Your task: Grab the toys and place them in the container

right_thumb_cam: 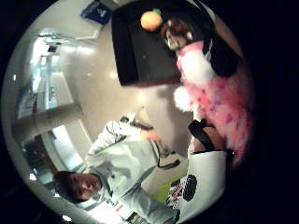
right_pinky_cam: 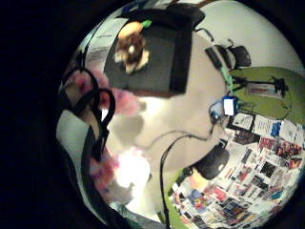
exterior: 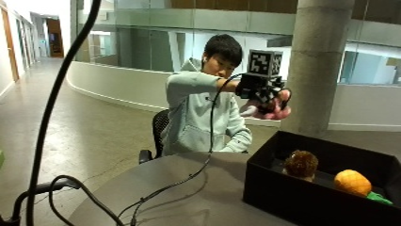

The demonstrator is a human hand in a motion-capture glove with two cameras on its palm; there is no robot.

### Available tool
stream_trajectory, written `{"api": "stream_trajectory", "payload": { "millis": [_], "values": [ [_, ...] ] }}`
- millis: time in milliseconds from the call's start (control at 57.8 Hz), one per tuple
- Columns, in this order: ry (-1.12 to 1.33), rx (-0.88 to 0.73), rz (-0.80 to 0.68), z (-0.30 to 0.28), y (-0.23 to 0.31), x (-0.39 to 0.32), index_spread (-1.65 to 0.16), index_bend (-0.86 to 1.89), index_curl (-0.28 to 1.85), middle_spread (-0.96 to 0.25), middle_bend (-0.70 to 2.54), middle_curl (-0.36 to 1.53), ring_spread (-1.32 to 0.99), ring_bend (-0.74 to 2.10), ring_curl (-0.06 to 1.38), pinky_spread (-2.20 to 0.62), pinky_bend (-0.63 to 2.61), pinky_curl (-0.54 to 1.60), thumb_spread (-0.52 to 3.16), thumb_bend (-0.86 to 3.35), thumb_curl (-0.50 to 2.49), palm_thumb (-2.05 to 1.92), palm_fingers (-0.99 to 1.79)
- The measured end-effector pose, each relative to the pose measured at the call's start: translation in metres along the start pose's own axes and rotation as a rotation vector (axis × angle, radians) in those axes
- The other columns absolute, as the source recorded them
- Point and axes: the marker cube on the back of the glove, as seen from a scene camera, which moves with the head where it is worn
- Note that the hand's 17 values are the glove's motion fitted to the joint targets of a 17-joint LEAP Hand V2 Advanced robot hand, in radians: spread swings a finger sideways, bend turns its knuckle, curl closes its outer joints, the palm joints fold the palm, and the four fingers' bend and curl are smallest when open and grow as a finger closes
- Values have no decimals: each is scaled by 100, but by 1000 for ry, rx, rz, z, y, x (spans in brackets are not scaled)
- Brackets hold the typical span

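Note:
My gloved right hand is raised in the air, just off the near left end of the black box, and grips a fluffy pink and white toy. The same pink toy lies against the palm, its fluff showing around the black straps. Inside the box lie a brown plush toy and an orange toy with a green tip. The brown toy and the orange toy sit on the box floor, below the hand.
The box stands on a round grey table. Black cables trail from the hand across the table. The person sits on a chair behind it, with a concrete pillar at the back. Printed cards on a green sheet lie to one side.

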Motion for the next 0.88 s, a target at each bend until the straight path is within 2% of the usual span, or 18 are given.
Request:
{"api": "stream_trajectory", "payload": {
  "millis": [69, 156, 173, 208, 260, 364, 485, 744, 883],
  "values": [
    [-11, 172, 27, -17, -24, 1, -43, 36, 32, -39, 58, 54, -34, 144, 62, -42, 124, 52, -4, 12, 99, 78, 66],
    [22, 295, 87, -31, -50, 7, -39, 25, 34, -33, 40, 52, -34, 143, 64, -41, 129, 55, 5, 9, 100, 74, 36],
    [23, 299, 97, -32, -55, 7, -38, 19, 32, -27, 21, 46, -31, 137, 61, -37, 132, 54, 22, 10, 101, 72, 8],
    [18, 309, 109, -34, -62, 7, -37, 26, 37, -20, 16, 45, -23, 110, 57, -27, 131, 56, 38, 6, 98, 64, -31],
    [5, 319, 111, -34, -70, 7, -36, 26, 35, -12, 12, 41, -15, 79, 48, -18, 126, 51, 56, 0, 92, 54, -41],
    [-24, 324, 111, -32, -77, 7, -35, 22, 34, -4, 7, 34, -5, 52, 34, -7, 118, 45, 83, -4, 80, 42, -35],
    [-12, 326, 103, -30, -77, 6, -34, 18, 35, -1, 7, 28, 1, 34, 28, 0, 109, 41, 103, -3, 68, 36, -32],
    [16, 343, 86, -36, -60, 17, -33, 14, 32, 1, 7, 19, 4, 21, 26, 5, 98, 36, 121, -1, 53, 32, -27],
    [44, 344, 69, -45, -28, 32, -33, 14, 31, 1, 7, 17, 4, 19, 27, 6, 94, 35, 126, -1, 47, 32, -25]
  ]
}}
